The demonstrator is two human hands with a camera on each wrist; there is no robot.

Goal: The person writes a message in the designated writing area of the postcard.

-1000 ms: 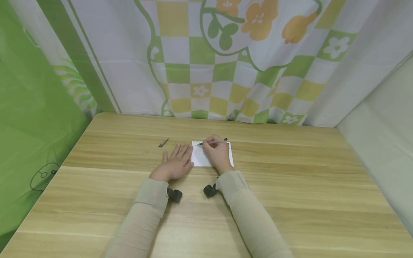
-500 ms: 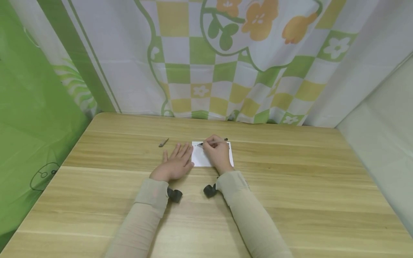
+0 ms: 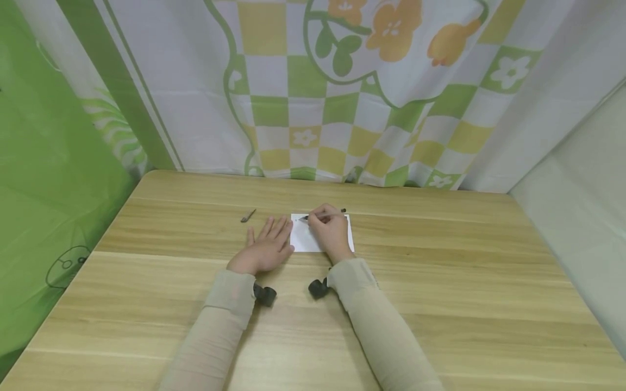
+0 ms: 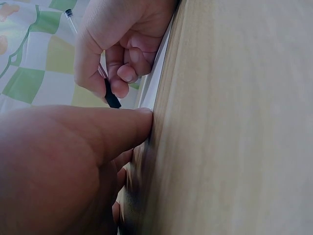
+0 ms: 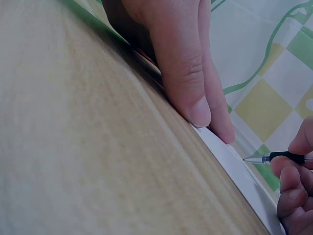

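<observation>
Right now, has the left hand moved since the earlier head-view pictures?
No: in the head view, the left hand shows no visible shift in any direction against the wooden table.

Behind the wood-grain table (image 3: 469, 293) hangs a checkered curtain (image 3: 323, 103) (orange flowers (image 3: 395, 32) printed high).

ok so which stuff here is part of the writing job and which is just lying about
Part of the job:
- pen, held in the right hand
- white paper, its left edge touched by the left hand

Just about:
- small grey object, possibly a pen cap
- patterned curtain behind the table
</observation>
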